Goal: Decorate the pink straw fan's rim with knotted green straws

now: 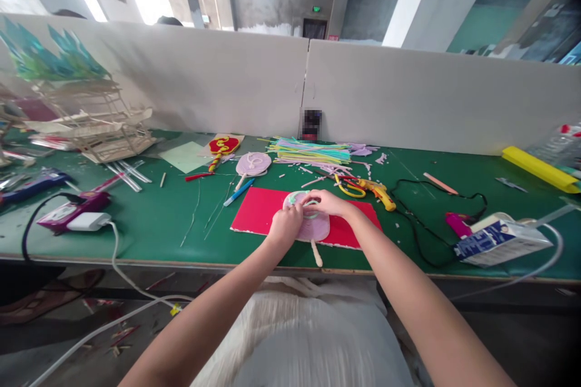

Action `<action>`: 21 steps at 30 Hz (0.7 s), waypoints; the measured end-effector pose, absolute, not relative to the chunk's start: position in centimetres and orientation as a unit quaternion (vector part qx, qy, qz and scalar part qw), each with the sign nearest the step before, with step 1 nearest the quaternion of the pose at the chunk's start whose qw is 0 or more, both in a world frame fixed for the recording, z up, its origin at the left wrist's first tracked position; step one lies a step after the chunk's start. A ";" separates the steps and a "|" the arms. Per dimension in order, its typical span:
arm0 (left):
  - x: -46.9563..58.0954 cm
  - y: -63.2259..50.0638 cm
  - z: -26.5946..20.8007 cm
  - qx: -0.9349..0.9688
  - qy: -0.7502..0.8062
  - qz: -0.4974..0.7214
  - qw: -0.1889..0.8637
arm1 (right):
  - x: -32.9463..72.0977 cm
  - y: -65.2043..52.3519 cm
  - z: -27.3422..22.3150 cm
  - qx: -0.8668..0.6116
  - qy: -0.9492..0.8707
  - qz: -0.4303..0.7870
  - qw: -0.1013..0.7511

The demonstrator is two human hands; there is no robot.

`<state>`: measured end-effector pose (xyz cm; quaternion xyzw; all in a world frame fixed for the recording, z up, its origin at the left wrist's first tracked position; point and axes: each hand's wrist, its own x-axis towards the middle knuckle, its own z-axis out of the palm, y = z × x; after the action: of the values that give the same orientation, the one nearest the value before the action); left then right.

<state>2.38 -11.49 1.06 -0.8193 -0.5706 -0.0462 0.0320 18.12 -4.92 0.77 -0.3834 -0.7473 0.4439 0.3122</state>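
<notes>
A lilac fan-shaped craft piece point(320, 230) with a cream stick handle point(316, 254) lies on a red board point(258, 208), its handle reaching past the board's near edge. Mint-green trim point(296, 196) shows at its top left, and a curved mint-green strip runs beneath my fingers. At the piece's left side my left hand point(288, 222) is closed, fingers curled in; what they grip is hidden. My right hand point(330, 202) comes over the upper part with thumb and fingers pinched at the mint-green strip. The fingertips of both hands nearly meet.
Behind the board lie a second lilac fan point(253, 164), a red-and-yellow fan point(223, 145), a blue pen point(238, 192) and a pile of coloured strips point(308, 151). Yellow-handled scissors point(351, 188), a yellow glue gun point(379, 192) with a black cord, and a carton point(503, 242) are rightward.
</notes>
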 end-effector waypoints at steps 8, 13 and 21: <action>2.4 -11.6 1.2 -0.816 -0.577 -0.036 0.027 | 20.0 -8.1 0.3 -0.472 -0.701 0.351 0.403; 2.5 -11.8 1.3 -0.814 -0.578 -0.040 0.030 | 19.5 -9.5 -1.2 -0.519 -0.667 0.309 0.435; 1.8 -11.5 0.1 -0.821 -0.565 -0.063 0.049 | 18.7 -8.5 -1.8 -0.560 -0.669 0.246 0.423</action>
<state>1.84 -11.48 0.08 -0.8214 -0.5647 -0.0631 0.0493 18.73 -8.47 -1.76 -0.5601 -0.6688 0.2459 0.4225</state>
